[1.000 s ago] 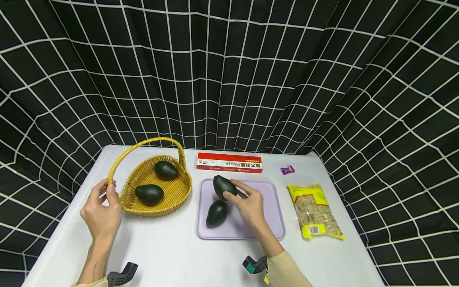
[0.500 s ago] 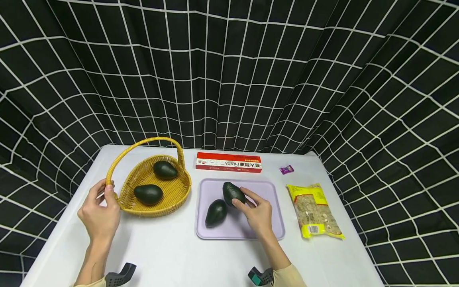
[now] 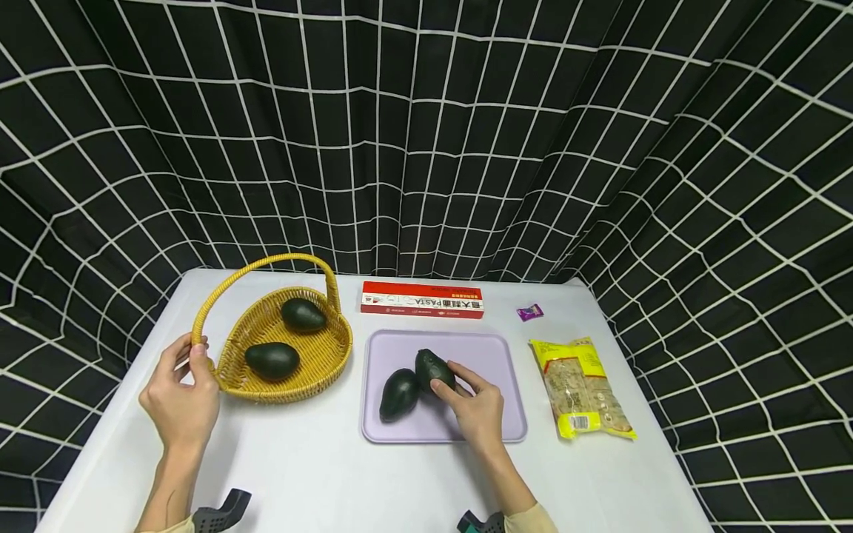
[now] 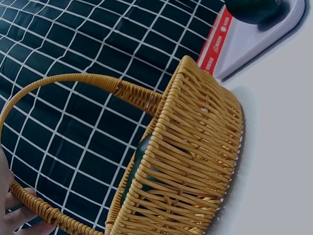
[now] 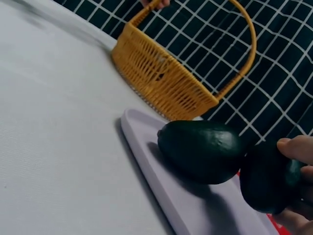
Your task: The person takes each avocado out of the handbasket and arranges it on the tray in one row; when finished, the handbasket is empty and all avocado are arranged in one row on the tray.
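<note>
My left hand [image 3: 181, 400] grips the handle of a yellow wicker basket [image 3: 320, 370] low on its left side. Two dark green avocados lie in the basket, one avocado [image 3: 303, 315] toward the back and another avocado [image 3: 272, 360] toward the front. On a pale purple tray [image 3: 489, 429], my right hand [image 3: 476, 403] holds an avocado [image 3: 433, 369] between thumb and fingers. Right beside it, on the tray's left half, lies a further avocado [image 3: 400, 395]; in the right wrist view the held avocado [image 5: 266, 178] meets the lying avocado [image 5: 200, 149].
A red and white pasta box [image 3: 422, 300] lies behind the tray. To the right are a small purple packet [image 3: 530, 312] and a yellow, partly see-through food bag [image 3: 583, 389]. A black curtain with white grid lines [image 3: 413, 148] encloses the white table [image 3: 313, 474] at the back and sides.
My right hand has moved the held avocado right and toward me, from above the lying avocado to beside it on the tray. The left hand keeps its grip on the basket handle.
</note>
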A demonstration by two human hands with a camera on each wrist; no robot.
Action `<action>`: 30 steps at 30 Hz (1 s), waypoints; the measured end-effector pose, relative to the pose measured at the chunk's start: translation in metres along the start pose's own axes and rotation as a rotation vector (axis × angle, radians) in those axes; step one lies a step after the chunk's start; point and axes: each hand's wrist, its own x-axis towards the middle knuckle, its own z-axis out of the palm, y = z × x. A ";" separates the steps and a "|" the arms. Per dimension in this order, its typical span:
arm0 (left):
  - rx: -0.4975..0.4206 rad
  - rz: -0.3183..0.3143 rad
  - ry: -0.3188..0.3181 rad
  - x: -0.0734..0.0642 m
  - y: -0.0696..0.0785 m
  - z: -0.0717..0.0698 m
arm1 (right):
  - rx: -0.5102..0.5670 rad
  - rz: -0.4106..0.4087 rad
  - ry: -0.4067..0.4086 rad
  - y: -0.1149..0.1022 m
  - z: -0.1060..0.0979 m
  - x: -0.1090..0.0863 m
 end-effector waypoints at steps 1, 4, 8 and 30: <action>0.002 0.003 -0.005 0.000 0.000 0.000 | -0.006 -0.002 0.006 0.001 0.000 -0.001; 0.006 0.009 -0.008 0.000 -0.001 -0.001 | -0.026 -0.007 0.023 0.004 0.002 -0.003; 0.007 0.014 -0.011 -0.001 -0.002 0.000 | -0.095 0.000 0.060 0.010 0.004 -0.007; 0.006 0.003 -0.011 -0.001 -0.001 -0.001 | -0.044 0.000 0.014 0.015 0.001 -0.002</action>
